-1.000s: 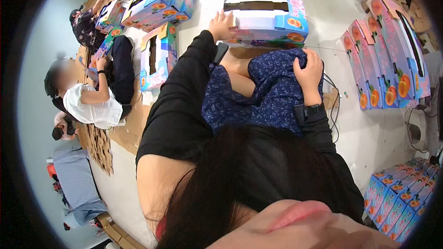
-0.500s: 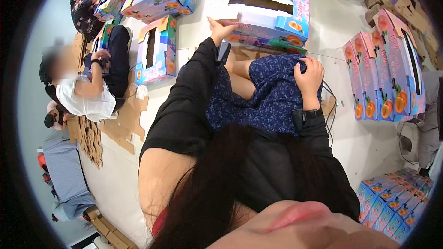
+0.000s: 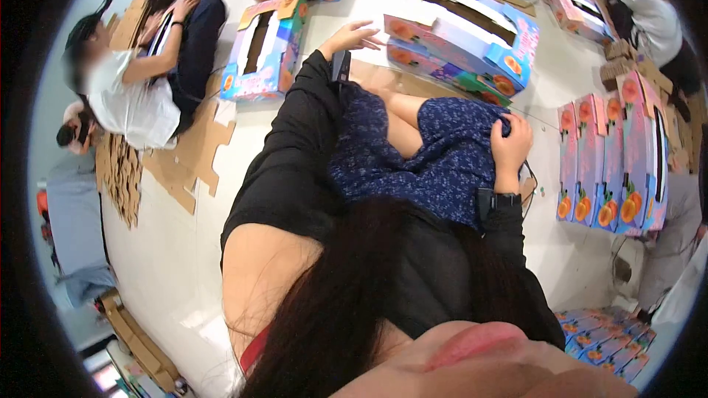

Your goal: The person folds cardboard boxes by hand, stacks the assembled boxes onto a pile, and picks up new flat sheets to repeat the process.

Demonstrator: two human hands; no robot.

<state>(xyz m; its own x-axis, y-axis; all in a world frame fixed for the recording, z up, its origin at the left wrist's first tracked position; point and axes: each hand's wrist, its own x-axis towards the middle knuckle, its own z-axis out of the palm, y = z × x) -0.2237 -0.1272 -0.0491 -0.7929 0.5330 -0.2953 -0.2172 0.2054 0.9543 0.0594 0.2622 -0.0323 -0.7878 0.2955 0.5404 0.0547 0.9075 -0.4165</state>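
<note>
My left hand [image 3: 350, 37] is stretched forward with its fingers spread, and nothing is in it. Its fingertips are close to the left end of a printed cardboard box [image 3: 472, 37] with peach-coloured fruit pictures; a narrow gap seems to separate them. This box lies in front of my legs, its long top opening showing brown inside. Under its near side is another printed layer with green and purple areas. My right hand [image 3: 512, 144] rests on my knee over the dark blue patterned skirt [image 3: 442, 155], fingers draped and holding no object.
Another printed box [image 3: 264, 48] stands left of my left hand. Several upright boxes [image 3: 608, 162] are lined up to my right, with more stacked boxes [image 3: 608, 343] behind. A person [image 3: 144, 81] sits at left beside flat cardboard [image 3: 188, 166]. Another person [image 3: 653, 26] is at far right.
My left hand has come off the box's left end, its fingers now spread in the air. The view has turned, shifting the surroundings. My right hand remains on my knee.
</note>
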